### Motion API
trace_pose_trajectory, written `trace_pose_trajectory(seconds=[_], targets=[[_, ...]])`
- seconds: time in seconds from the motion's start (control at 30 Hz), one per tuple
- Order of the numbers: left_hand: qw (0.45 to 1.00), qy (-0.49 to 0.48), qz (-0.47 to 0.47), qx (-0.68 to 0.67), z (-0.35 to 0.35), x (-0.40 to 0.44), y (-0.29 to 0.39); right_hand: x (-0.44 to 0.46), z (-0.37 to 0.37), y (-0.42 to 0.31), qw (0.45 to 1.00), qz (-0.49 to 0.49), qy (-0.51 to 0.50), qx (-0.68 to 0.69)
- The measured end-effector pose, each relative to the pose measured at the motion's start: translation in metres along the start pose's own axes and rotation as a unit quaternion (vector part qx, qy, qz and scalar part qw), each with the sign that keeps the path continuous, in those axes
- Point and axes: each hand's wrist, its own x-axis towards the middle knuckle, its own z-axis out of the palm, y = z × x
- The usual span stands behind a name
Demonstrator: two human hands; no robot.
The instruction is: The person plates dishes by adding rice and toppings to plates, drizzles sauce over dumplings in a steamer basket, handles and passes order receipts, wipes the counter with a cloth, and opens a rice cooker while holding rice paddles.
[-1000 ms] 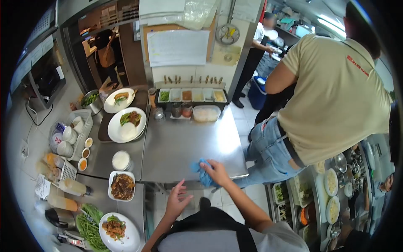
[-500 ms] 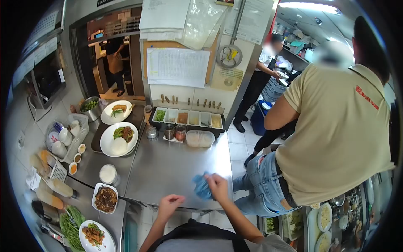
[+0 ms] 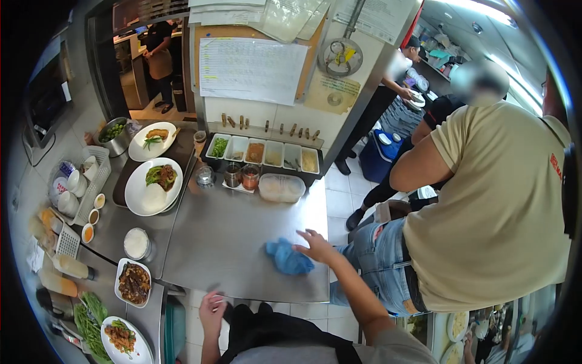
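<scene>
At the near right part of the steel surface (image 3: pixel 230 242), the blue cloth (image 3: pixel 288 258) lies bunched in a loose heap. That's the big change: half a sec ago the right hand (image 3: pixel 316 247) had it pinched and partly lifted; now it's out of the grip. The hand's well open, fingers spread, reaching just past the cloth's right end – can't tell from here if the thumb still brushes it. As far as I can judge, the cloth's been let go, or near enough, so the wiping, if that's what this is, isn't under way this instant.

Left hand (image 3: pixel 212 308) is down by the front edge, fingers loosely bent, not clenched, nothing seen in it. It's well apart from the cloth, so no help there atm.

Nothing stands right round the cloth. Far side of the surface: the tubs (image 3: pixel 274 162), w/ a red jar (image 3: pixel 250 178) and a box (image 3: pixel 282 188) in front. Off to the left, a white tub (image 3: pixel 136 242) sits well away. A co-worker in a tan shirt (image 3: pixel 491 206) stands close on the right, back turned – elbow room's tight that side, I'd say.
</scene>
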Motion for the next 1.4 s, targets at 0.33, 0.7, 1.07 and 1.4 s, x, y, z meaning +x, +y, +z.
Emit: trace_pose_trajectory(seconds=[0.33, 0.7, 1.07, 1.4], targets=[[0.975, -0.203, 0.002, 0.089, 0.077, 0.075, 0.030, 0.176, -0.113, 0.130, 0.804, 0.271, 0.112, 0.518], [0.949, -0.299, 0.030, 0.099, 0.109, 0.159, 0.047, 0.265, -0.173, 0.192, 0.891, 0.430, 0.118, 0.085], [0.729, -0.459, 0.341, 0.375, 0.179, 0.163, 0.071, 0.268, -0.202, 0.191, 0.824, 0.516, 0.233, 0.011], [0.773, -0.521, 0.150, 0.330, 0.165, 0.177, 0.052, 0.239, -0.203, 0.238, 0.624, 0.322, 0.310, 0.641]])
